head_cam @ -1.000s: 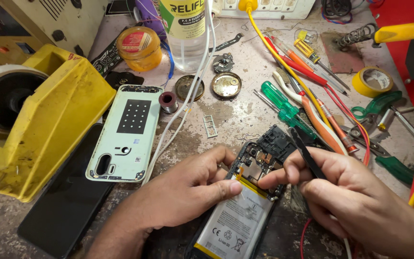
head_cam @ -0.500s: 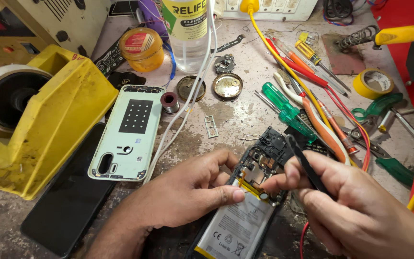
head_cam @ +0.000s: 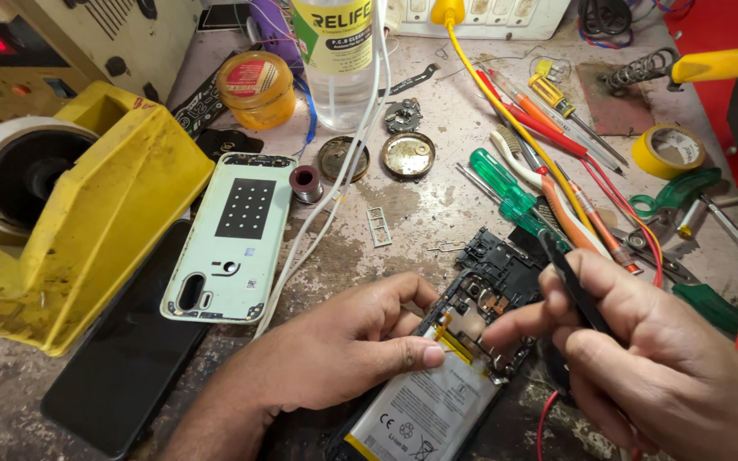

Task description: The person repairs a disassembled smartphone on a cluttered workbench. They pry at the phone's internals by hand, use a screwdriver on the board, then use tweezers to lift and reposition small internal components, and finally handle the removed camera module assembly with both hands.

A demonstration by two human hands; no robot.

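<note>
An opened phone lies on the bench with its circuit board and white battery exposed. My left hand rests on the phone's left edge, thumb pressed on the battery top. My right hand grips a thin black tool, its upper end pointing up past my fingers; my index fingertip touches the board near the middle of the phone. A black plastic cover sits at the phone's top end.
A pale green phone back cover lies to the left beside a yellow tape dispenser and a dark screen panel. Screwdrivers, tweezers, yellow tape roll, a clear bottle and an orange jar crowd the back.
My right hand has shifted slightly right and lifted the black tool more upright. The left hand keeps its hold on the phone.
</note>
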